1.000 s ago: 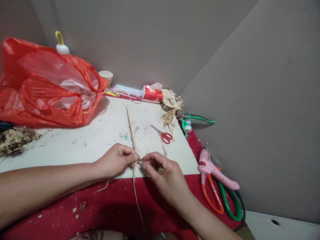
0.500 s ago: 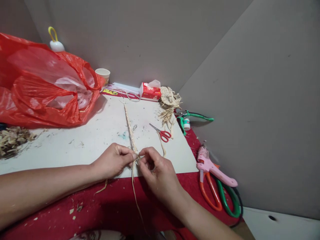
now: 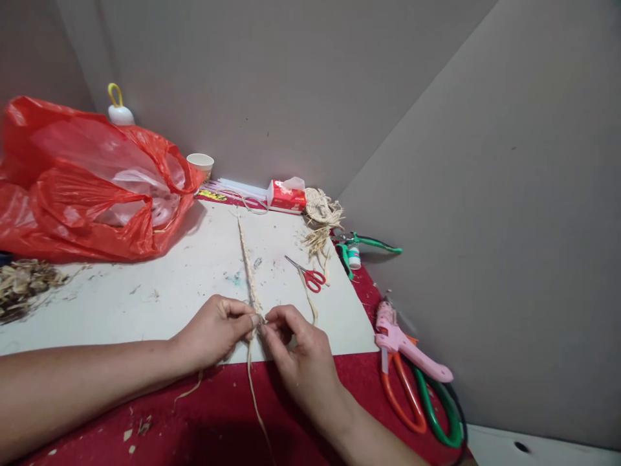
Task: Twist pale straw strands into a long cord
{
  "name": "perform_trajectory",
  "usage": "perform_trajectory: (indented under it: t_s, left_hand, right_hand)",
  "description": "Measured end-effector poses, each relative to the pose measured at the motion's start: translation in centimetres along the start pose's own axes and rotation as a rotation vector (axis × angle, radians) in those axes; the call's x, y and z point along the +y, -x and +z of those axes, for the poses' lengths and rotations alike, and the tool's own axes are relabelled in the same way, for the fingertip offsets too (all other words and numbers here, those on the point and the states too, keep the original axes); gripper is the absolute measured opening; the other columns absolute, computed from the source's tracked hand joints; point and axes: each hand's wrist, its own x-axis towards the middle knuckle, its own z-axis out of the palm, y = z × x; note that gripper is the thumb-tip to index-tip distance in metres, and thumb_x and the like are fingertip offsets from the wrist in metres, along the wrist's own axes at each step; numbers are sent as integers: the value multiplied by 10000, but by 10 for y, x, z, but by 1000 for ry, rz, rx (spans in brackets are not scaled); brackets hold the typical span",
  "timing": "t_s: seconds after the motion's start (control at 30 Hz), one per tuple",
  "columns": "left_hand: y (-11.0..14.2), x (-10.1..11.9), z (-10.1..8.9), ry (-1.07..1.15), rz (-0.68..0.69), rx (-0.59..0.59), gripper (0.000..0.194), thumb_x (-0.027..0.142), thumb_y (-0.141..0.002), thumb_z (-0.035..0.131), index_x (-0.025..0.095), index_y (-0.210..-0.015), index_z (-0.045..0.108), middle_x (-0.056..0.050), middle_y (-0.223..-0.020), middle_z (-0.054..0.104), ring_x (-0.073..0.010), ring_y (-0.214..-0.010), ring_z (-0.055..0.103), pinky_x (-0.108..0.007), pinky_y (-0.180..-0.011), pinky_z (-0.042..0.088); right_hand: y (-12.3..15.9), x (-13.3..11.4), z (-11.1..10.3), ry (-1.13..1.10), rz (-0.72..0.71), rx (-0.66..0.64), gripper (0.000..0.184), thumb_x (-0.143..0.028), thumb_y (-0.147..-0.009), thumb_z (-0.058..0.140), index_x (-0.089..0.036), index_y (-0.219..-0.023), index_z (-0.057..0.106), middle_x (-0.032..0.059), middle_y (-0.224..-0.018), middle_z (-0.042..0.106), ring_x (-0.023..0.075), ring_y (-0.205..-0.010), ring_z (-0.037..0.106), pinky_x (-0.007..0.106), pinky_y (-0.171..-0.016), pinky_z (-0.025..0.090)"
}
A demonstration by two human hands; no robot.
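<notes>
Though tight on the braid, hands by the board's near edge, room leftward

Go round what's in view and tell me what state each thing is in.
Left hand: pinching the braid
Right hand: fingertips at braid's near end
Braid: laid out, strand trailing
Red bag: crumpled, untied
Tissues: opened, one sticking up
Cup: upright
Scissors: lying flat
Pliers: spread open
Glue gun: unheld

The braid — its near part seems hidden by fingertips.
</notes>
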Motion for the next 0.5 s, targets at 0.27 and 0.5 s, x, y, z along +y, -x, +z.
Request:
perform_trajectory:
  t_s: [0.27, 0.5]
  left_hand:
    - [-1, -4, -1, -1, 25, -1, 327, 444, -788, 533, 165, -617, 515, 94, -354, 345, -44, -328, 255, -193, -381, 167]
    - [-1, -5, -2, 35, 33, -25, 296, 413, -790, 542, 155, -644, 548, 92, -368, 373, -42, -342, 246, -194, -399, 185]
  right_hand:
    - [-6, 0, -22, -22, 111, -58, 120, -297, -825, 574, -186, -867, 588, 37, -808, 617, 152, -728, 567, 254, -662, 439]
    - [-17, -15, -26, -468, 375, -355, 576, -247, -717, 667, -184, -1251, 462, 102, -1129, 586, 170, -889, 610, 275, -726, 495]
